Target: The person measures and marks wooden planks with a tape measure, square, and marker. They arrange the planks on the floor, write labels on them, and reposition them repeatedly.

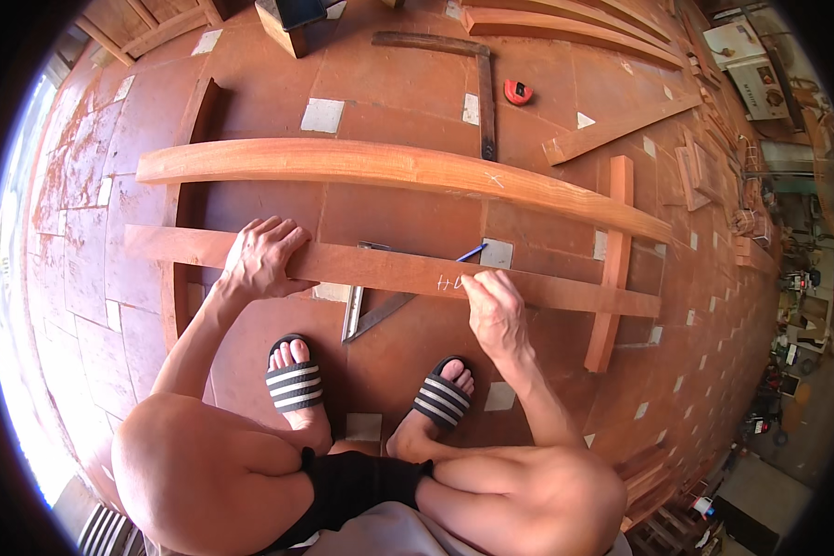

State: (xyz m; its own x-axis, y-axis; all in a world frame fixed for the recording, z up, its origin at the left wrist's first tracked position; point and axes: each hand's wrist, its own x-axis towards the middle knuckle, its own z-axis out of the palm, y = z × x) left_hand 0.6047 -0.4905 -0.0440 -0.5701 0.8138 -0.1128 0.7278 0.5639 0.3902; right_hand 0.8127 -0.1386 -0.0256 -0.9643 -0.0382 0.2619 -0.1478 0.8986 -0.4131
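Observation:
A long reddish wooden board (371, 266) lies crosswise in front of me. My left hand (261, 258) grips it left of the middle, fingers over its top and far edge, thumb toward the near side. Closed in a pinch, my right hand (496, 310) rests on the board right of the middle, beside fresh white handwritten marks (448, 283). Whatever sits between those fingertips is hidden. Beyond it, a thicker wooden beam (361, 165) runs roughly parallel, with a white cross mark on it. Both span a left wooden support (178, 232) and a right one (612, 269).
A metal square (352, 310) and a blue pen (471, 252) lie partly under the board. Farther off are a large dark square (486, 102), a red tape measure (518, 92), an angled plank (621, 128) and stacked beams (570, 32). My sandalled feet stand close to the board.

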